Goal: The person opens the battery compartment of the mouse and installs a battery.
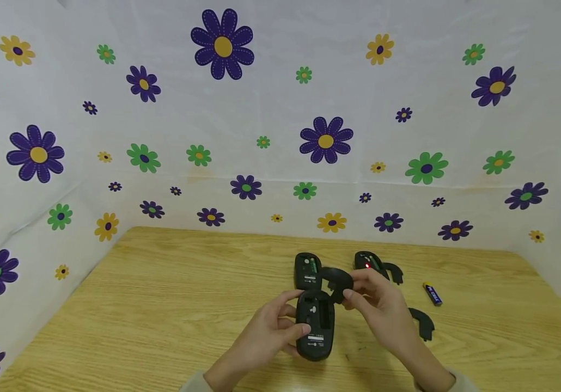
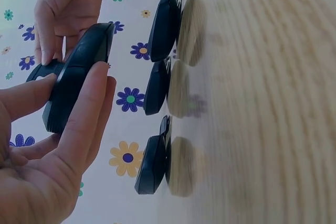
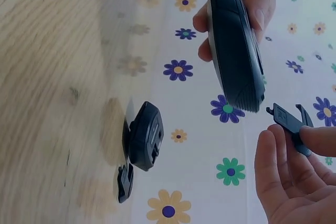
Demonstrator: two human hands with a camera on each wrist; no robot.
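My left hand (image 1: pixel 273 330) grips a black computer mouse (image 1: pixel 316 345), underside up, with its battery slot uncovered. Between the thumb and fingers of my right hand (image 1: pixel 378 302) is a curved black battery cover (image 1: pixel 337 277), just above the upper right of that mouse. The right wrist view shows a gap between this cover (image 3: pixel 287 121) and the mouse (image 3: pixel 233 45); small hooks stick out from the cover. Past the held mouse another upturned mouse (image 1: pixel 306 264) lies on the table with its slot uncovered.
Farther right lies a mouse (image 1: pixel 370 261) with a red light, a loose cover (image 1: pixel 395 272) beside it. A blue and yellow battery (image 1: pixel 432 294) and another cover (image 1: pixel 424 325) lie right of my right hand. Flowered white cloth (image 1: pixel 270 109) stands behind the wooden table (image 1: pixel 163 294).
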